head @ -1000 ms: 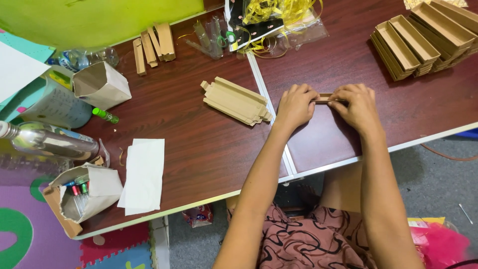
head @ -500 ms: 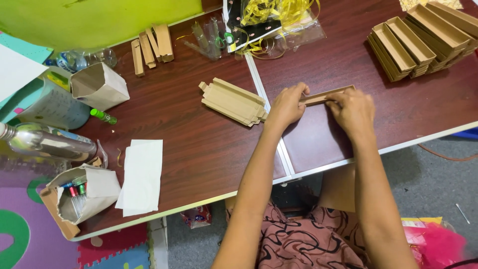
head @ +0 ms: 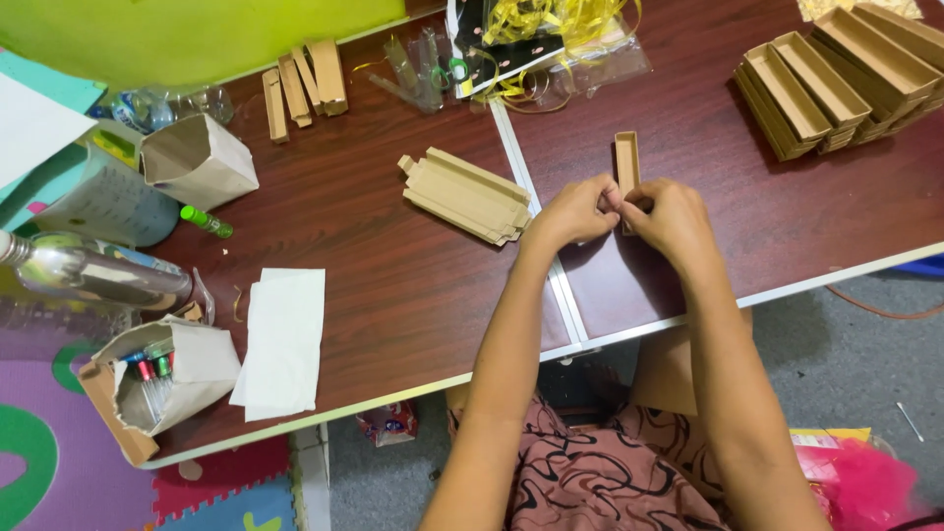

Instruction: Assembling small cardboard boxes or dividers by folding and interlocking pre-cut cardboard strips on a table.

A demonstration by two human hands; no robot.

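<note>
Just left of your hands lies a flat stack of unfolded tan cardboard blanks (head: 466, 196), close but not touching, and folded tan cardboard trays (head: 836, 84) are piled well off to your right. The narrow tan cardboard box (head: 626, 159) stands lengthwise away from you, its near end hidden under your knuckles. Your left hand (head: 573, 213) and right hand (head: 669, 216) meet there, fingers pinched together on that end. It all rests on a dark reddish-brown worktop (head: 393, 285) with a pale metal seam.
</note>
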